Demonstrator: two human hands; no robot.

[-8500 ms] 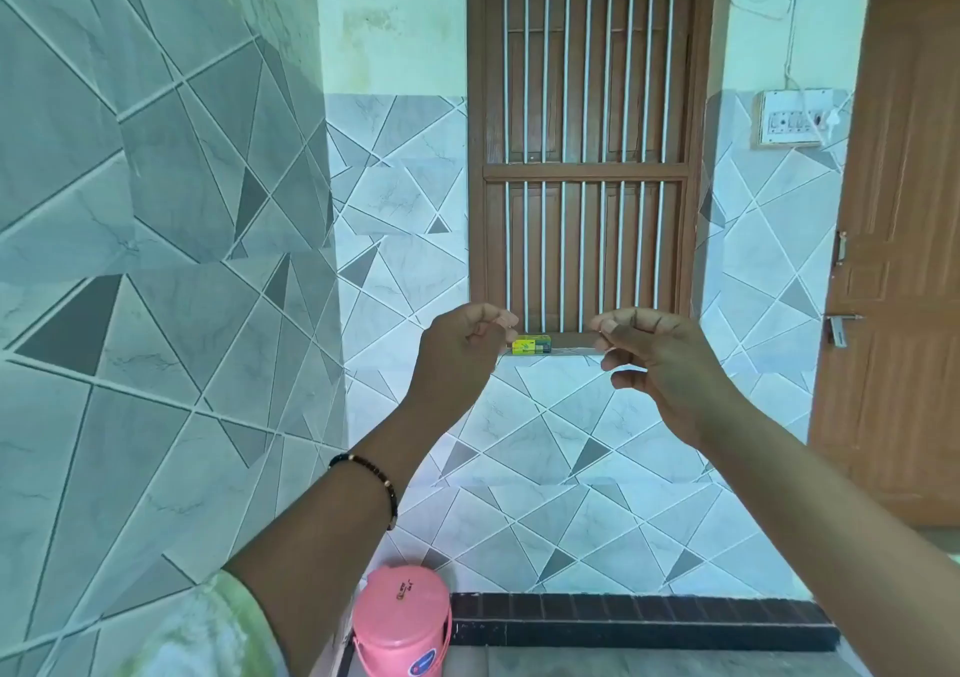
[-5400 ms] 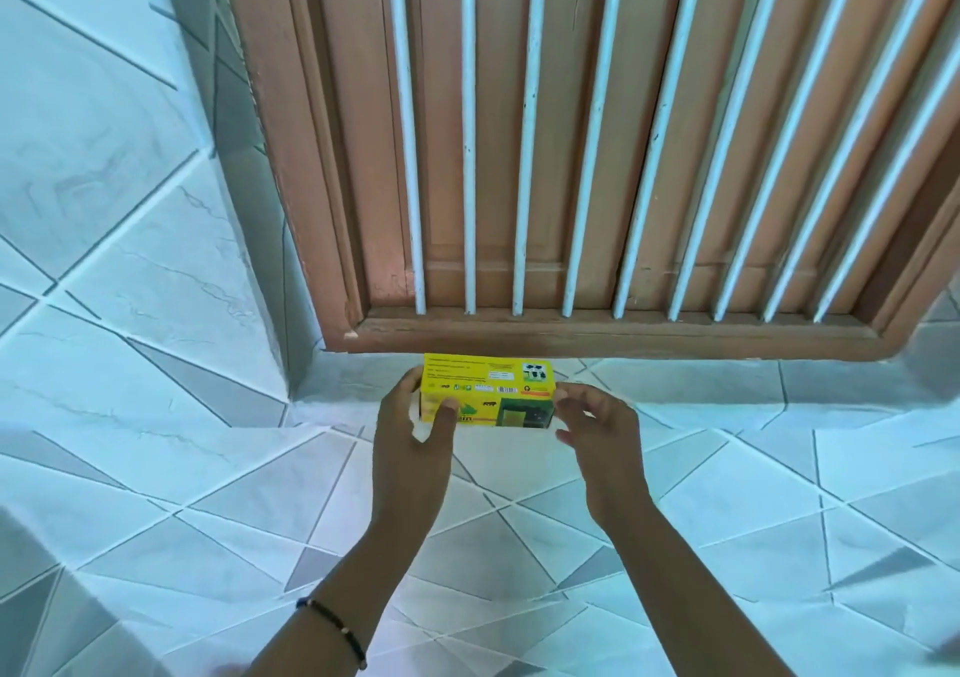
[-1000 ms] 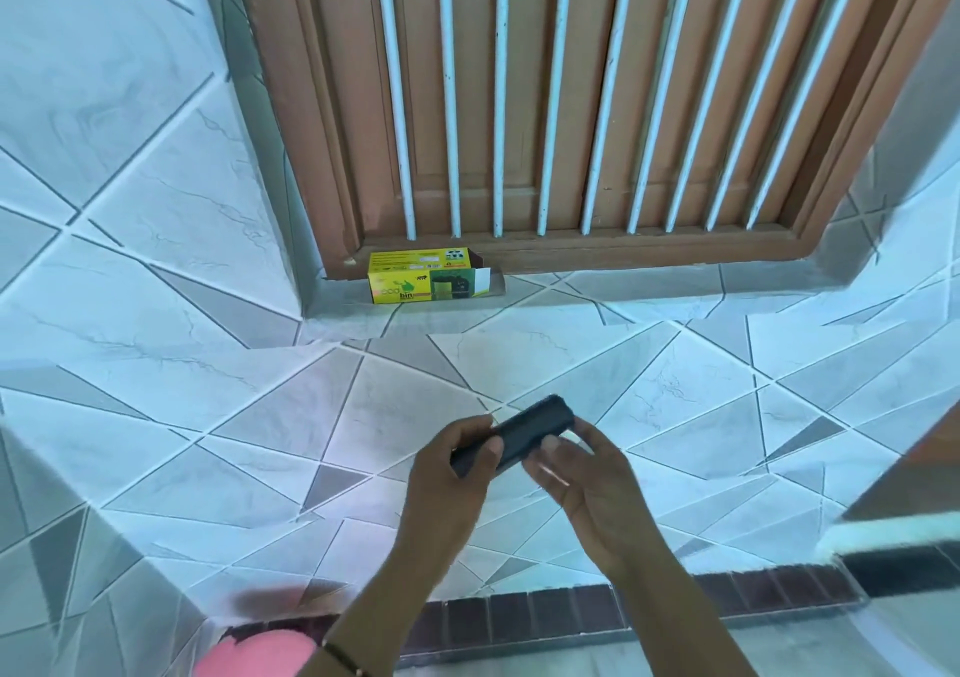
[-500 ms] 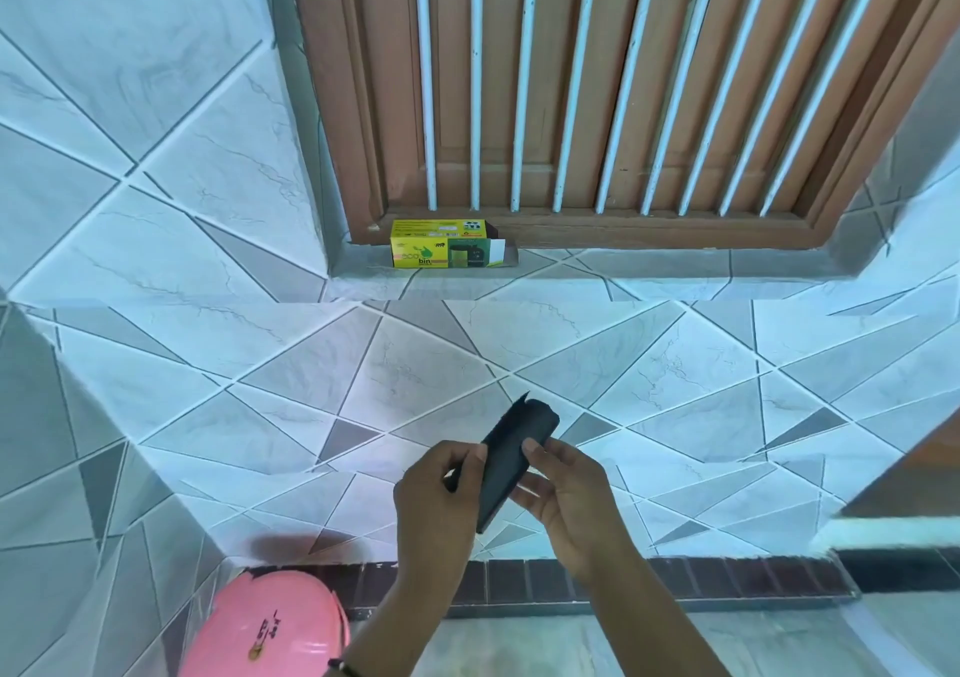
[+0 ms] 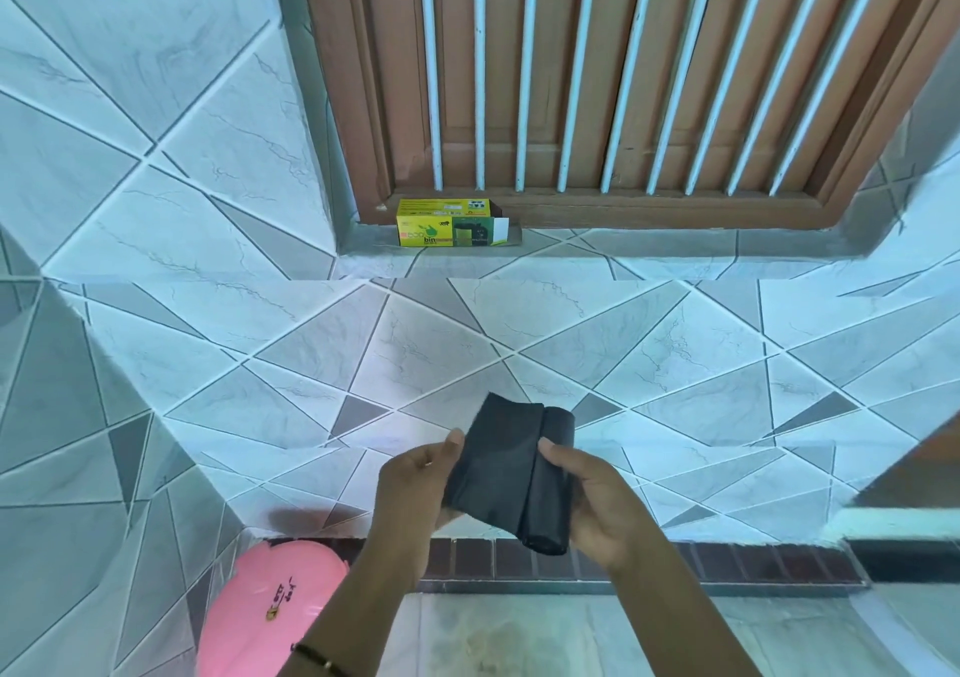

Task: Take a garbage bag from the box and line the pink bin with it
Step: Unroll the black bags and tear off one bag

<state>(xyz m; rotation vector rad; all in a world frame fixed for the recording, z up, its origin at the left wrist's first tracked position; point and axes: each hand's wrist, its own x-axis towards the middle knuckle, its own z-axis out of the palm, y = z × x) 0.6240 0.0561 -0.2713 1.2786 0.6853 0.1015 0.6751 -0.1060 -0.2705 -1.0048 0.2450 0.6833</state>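
Below the window, the left hand [image 5: 415, 484] and right hand [image 5: 597, 500] are each gripping the partly unrolled black garbage bag [image 5: 511, 474].

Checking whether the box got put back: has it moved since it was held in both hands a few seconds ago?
Yes. The box now rests on the sill at the window frame's left corner, left of where the hands held it.
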